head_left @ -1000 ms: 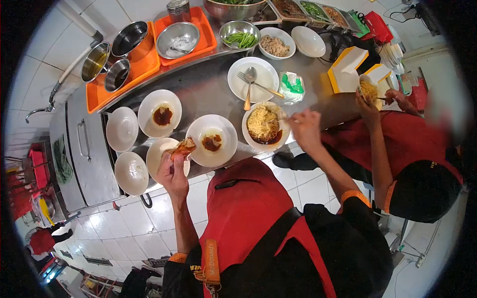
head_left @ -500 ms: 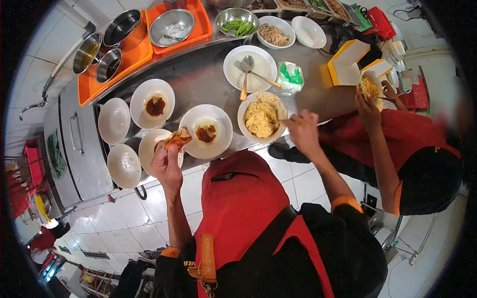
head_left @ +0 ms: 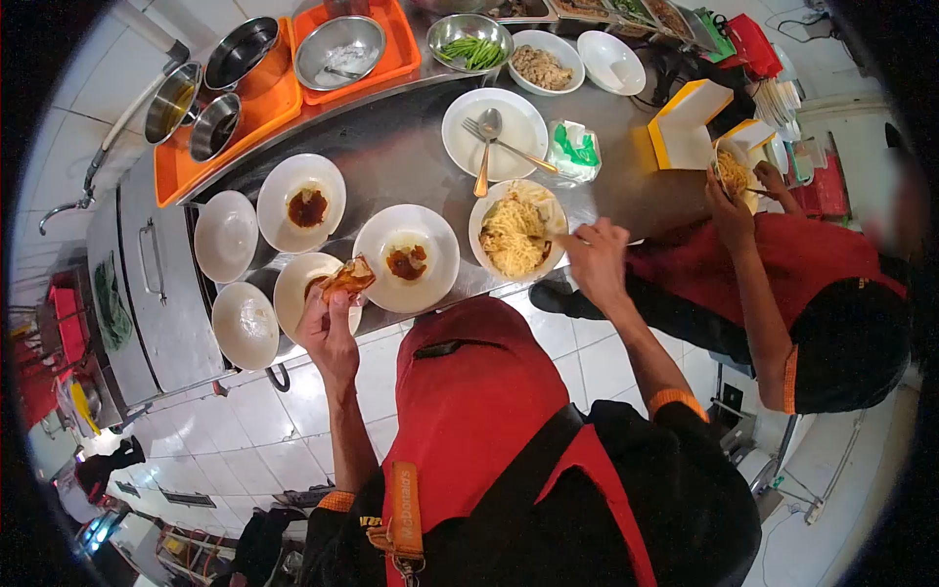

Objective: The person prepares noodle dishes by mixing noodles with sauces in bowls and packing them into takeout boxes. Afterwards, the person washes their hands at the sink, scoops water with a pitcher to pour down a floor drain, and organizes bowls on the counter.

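Observation:
My left hand (head_left: 330,331) is closed around a glossy reddish-brown piece (head_left: 348,281), perhaps a sauce packet; its exact kind is unclear. It is held up over a white bowl (head_left: 291,284), beside another bowl (head_left: 437,284) with brown sauce (head_left: 406,261) in clear liquid. My right hand (head_left: 595,256) is closed at the right rim of a noodle bowl (head_left: 483,262), gripping a utensil whose head is buried in the yellow noodles (head_left: 515,235). Dark brown streaks show among the noodles. Behind them, a spoon and fork (head_left: 486,147) rest in a white bowl (head_left: 452,147).
A bowl with sauce (head_left: 331,176) and two white bowls (head_left: 224,235) stand left. Orange trays (head_left: 403,68) with metal pots line the back, near green beans (head_left: 469,53) and a meat bowl (head_left: 541,67). At right, a co-worker's hand (head_left: 731,210) holds noodles beside a yellow-white box (head_left: 685,127).
The noodles have been turned over in their bowl, and brown streaks now show among them. My right hand stays at the rim; my left hand has barely moved.

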A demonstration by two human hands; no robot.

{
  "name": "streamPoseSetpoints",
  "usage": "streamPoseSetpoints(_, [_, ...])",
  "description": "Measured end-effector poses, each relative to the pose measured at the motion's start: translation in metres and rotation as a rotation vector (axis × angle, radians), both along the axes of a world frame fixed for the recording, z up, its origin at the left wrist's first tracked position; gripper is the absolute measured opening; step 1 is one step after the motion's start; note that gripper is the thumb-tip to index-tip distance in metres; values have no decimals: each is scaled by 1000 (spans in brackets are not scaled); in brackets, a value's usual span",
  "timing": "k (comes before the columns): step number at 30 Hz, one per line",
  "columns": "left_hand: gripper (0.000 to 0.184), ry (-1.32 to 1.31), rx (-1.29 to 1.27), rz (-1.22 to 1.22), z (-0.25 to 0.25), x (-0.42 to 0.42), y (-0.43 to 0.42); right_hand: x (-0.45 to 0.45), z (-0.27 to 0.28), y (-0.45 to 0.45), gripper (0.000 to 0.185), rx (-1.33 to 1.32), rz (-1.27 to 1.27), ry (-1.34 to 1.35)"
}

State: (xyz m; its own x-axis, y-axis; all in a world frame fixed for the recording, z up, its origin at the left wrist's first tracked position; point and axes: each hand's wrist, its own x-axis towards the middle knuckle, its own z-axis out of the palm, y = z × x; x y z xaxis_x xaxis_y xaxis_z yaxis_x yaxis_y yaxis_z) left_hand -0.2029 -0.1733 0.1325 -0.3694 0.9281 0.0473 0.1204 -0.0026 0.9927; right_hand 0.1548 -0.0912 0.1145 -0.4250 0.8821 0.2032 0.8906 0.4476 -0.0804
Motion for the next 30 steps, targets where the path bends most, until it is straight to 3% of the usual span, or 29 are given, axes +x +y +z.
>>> streamPoseSetpoints(1, [20, -14, -10, -18, -1, 0, 1, 3, -14, -2, 19, 1, -7, 2])
streamPoseSetpoints(3, [20, -11, -12, -32, -2, -3, 0, 8, -27, 5, 12, -317, -229, 561])
streamPoseSetpoints(4, [20, -10, -21, -3, 0, -3, -1, 13, -20, 5, 8, -353, -257, 701])
streamPoseSetpoints(5, [21, -9, -34, 25, 0, -3, -4, 16, -12, 5, 8, -352, -257, 699])
streamPoseSetpoints(8, [22, -32, -41, 39, -6, -6, -6, 17, 23, 3, 17, 95, -189, 103])
streamPoseSetpoints(11, [23, -33, -33, 50, -4, -6, -5, 6, 4, -3, 20, 192, -97, -47])
streamPoseSetpoints(13, [22, -19, -51, 9, -4, -6, -2, -3, -13, -10, 20, 67, 24, 21])
streamPoseSetpoints(15, [22, -13, -23, 24, 5, -3, 2, -8, -14, -10, 22, 144, -221, 162])
streamPoseSetpoints(17, [22, -4, -19, 34, 8, -1, -2, -9, -21, -12, 23, 119, -196, 59])
streamPoseSetpoints(19, [21, -44, 13, -10, 7, -1, 3, -8, -20, -5, 22, -29, -121, 293])
streamPoseSetpoints(21, [21, -44, 17, 29, 7, 1, 6, -15, -16, 2, 18, 125, -242, 173])
streamPoseSetpoints(23, [21, -43, 23, -5, 4, 2, 6, -18, -18, 1, 3, -66, -137, 309])
streamPoseSetpoints(24, [20, -41, -1, -18, 7, 3, 6, -15, -17, 3, 4, -192, -196, 433])
streamPoseSetpoints(27, [19, -49, 33, -77, 6, 11, 6, 3, 6, 5, 8, -248, -138, 560])
streamPoseSetpoints(28, [16, -43, 50, -75, 13, 21, 7, 2, 21, 4, 10, -170, -32, 301])
streamPoseSetpoints(29, [16, -44, 43, -81, 9, 25, 4, 3, 31, 3, 10, -176, -39, 301])
streamPoseSetpoints(30, [16, -15, 35, -192, 2, 29, 3, 4, 40, 5, 11, 19, -67, 180])
